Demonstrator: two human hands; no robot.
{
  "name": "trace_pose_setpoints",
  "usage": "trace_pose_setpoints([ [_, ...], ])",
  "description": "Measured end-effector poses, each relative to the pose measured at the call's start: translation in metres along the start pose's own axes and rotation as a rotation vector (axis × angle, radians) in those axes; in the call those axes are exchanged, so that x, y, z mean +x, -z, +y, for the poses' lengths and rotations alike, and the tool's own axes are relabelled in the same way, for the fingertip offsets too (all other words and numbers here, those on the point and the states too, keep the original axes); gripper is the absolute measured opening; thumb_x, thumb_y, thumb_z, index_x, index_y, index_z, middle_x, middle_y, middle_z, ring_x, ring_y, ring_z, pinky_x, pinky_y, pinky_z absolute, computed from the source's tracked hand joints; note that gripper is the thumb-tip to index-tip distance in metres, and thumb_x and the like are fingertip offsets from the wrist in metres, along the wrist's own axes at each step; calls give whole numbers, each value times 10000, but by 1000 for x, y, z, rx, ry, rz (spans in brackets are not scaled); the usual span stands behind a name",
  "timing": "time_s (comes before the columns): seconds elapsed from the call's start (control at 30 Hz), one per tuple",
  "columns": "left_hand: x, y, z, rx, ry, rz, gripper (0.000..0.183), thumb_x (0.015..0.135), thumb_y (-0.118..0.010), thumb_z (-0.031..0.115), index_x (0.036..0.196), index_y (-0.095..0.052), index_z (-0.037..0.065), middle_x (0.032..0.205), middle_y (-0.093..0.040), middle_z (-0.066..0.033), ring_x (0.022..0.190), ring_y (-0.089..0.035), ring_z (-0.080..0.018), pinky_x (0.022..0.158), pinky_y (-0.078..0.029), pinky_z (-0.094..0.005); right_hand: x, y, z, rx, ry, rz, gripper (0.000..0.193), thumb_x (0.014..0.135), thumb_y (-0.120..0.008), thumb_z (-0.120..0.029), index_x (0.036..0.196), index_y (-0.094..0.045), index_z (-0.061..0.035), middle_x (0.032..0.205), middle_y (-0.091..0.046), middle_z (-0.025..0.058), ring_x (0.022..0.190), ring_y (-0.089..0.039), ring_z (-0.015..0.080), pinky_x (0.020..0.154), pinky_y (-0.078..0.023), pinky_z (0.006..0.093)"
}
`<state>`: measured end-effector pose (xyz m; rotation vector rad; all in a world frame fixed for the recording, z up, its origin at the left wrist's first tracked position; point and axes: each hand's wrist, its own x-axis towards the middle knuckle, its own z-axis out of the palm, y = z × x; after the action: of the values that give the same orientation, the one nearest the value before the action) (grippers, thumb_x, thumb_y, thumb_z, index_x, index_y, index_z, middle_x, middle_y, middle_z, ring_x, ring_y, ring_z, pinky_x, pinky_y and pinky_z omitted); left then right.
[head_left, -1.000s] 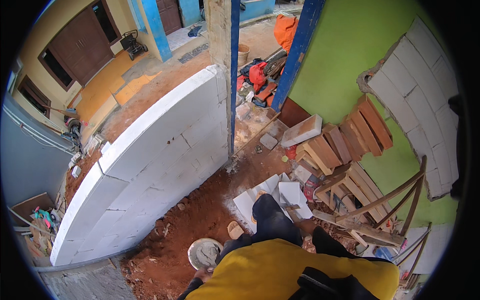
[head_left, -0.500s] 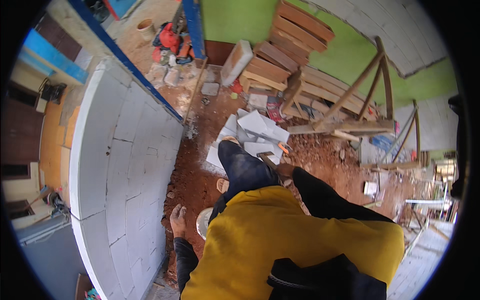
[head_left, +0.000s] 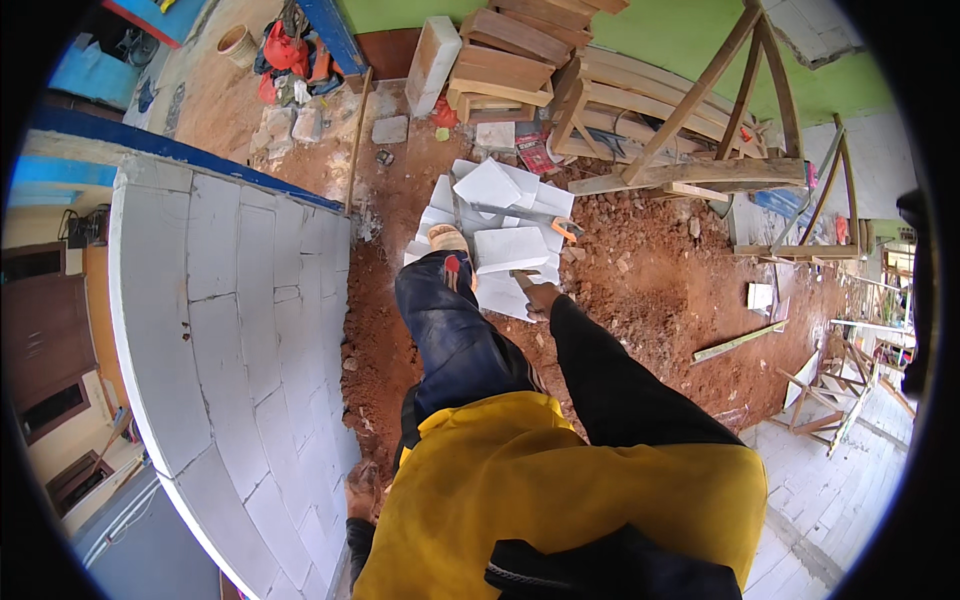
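Observation:
My right hand (head_left: 538, 296) is stretched forward on a black-sleeved arm and touches the near edge of a white block (head_left: 508, 250) in a pile of broken white blocks (head_left: 490, 190) on red earth. Its fingers are too small to read. My left hand (head_left: 361, 492) hangs low beside the base of the white block wall (head_left: 240, 330), holding nothing. My leg in dark blue jeans (head_left: 450, 330) steps toward the pile, with the foot (head_left: 447, 238) at the pile's edge. An orange-handled tool (head_left: 566, 230) lies on the blocks.
Stacked timber and wooden trestles (head_left: 690, 130) stand behind the pile against a green wall. Loose stones and red earth (head_left: 650, 290) spread to the right. A white tiled floor (head_left: 840, 490) lies at the lower right. Red bags and clutter (head_left: 290, 55) sit at the far left.
The view has swung toward the block pile. My right arm has reached out to the white blocks. My left hand stays low by the wall.

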<state>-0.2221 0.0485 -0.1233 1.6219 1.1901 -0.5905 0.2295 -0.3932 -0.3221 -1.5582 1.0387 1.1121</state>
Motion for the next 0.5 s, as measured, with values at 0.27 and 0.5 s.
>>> trace_pose_setpoints([
  [0.27,-49,25,46,-159,72,204,534,1026,-718,261,1414,-614,-91,1256,-731,-157,1174,-685,-213,1035,-520,-314,25,-19,52,252,65,68,296,1063,-624,-310,1144,-599,-27,853,-625,113,629,-589,193,516,-515,360],
  [0.5,-38,-14,23,-76,40,31,574,1014,-723,346,1422,-625,-47,1241,-732,-129,1133,-682,-214,978,-530,-352,11,15,73,410,-88,100,334,1125,-496,-291,1289,-541,-4,809,-607,117,562,-543,196,485,-476,367],
])
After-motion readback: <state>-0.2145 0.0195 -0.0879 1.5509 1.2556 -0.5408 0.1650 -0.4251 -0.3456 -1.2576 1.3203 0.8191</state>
